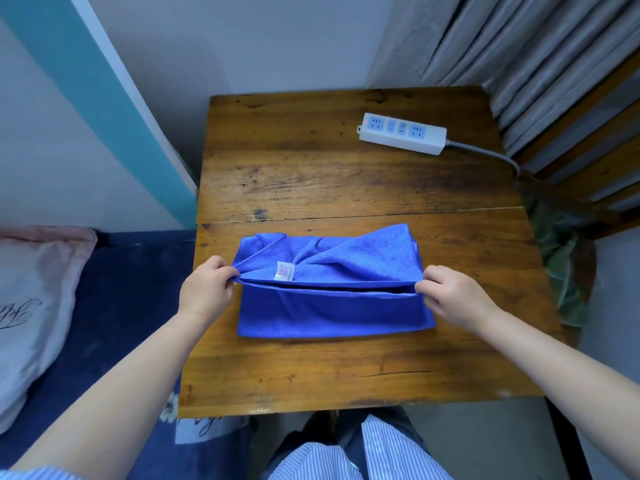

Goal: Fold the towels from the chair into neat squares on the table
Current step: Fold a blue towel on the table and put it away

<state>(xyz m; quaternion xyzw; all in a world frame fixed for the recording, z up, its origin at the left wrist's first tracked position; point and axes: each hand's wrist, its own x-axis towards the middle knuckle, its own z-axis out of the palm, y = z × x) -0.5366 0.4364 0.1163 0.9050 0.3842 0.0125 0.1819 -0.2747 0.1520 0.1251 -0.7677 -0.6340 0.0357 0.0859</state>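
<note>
A blue towel point(332, 306) lies on the wooden table point(346, 181), doubled over, with a small white label on its upper layer. My left hand point(207, 289) pinches the upper layer's left corner. My right hand point(450, 296) pinches the right corner. The upper layer is lifted slightly off the lower one and its far part is rumpled. A green towel point(564, 271) hangs over the wooden chair point(595, 168) at the table's right.
A white power strip point(401, 133) sits at the table's far right, its grey cable running off toward the chair. A bed with a dark blue sheet and a pink pillow point(34, 292) stands at the left. Grey curtains hang behind the chair.
</note>
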